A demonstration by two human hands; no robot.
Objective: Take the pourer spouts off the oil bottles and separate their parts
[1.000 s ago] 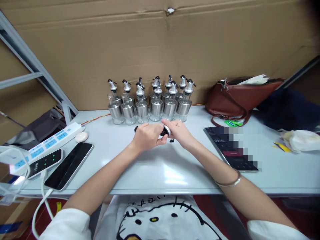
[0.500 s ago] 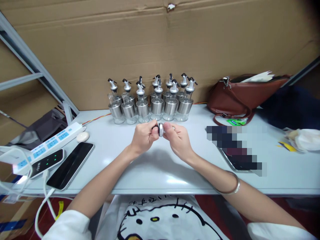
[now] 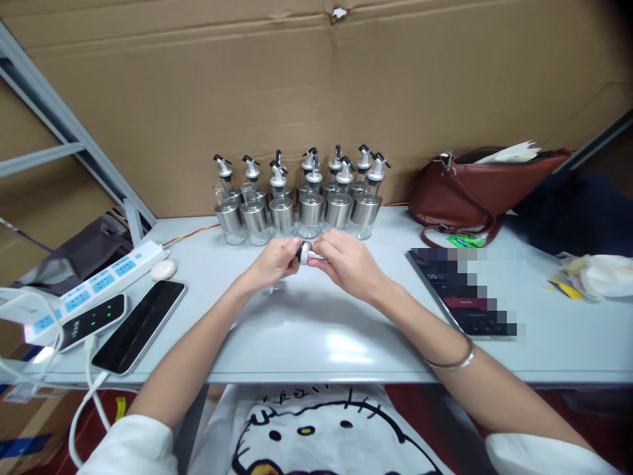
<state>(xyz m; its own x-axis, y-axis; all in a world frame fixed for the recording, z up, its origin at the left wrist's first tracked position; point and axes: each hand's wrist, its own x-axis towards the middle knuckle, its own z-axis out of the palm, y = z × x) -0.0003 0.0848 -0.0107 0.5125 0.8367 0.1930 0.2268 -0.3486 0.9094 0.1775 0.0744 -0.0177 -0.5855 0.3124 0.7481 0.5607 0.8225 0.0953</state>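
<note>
My left hand (image 3: pixel 271 264) and my right hand (image 3: pixel 349 265) meet over the middle of the white table (image 3: pixel 316 330). Both pinch a small silver and black pourer cap (image 3: pixel 304 252) between their fingertips. Just behind them stand several glass bottles (image 3: pixel 301 198) with steel collars and pourer spouts, in two rows against the cardboard wall. A silver bangle (image 3: pixel 457 359) circles my right wrist.
A white power strip (image 3: pixel 93 284), a small white oval object (image 3: pixel 163 269), a charging device with green lights (image 3: pixel 91 321) and a black phone (image 3: pixel 141 326) lie at left. A tablet (image 3: pixel 465 293) lies at right, behind it a brown bag (image 3: pixel 475 188).
Both hands lifted the cap off the table, then moved slightly left and away from me. The cap has been turned between the fingers.
</note>
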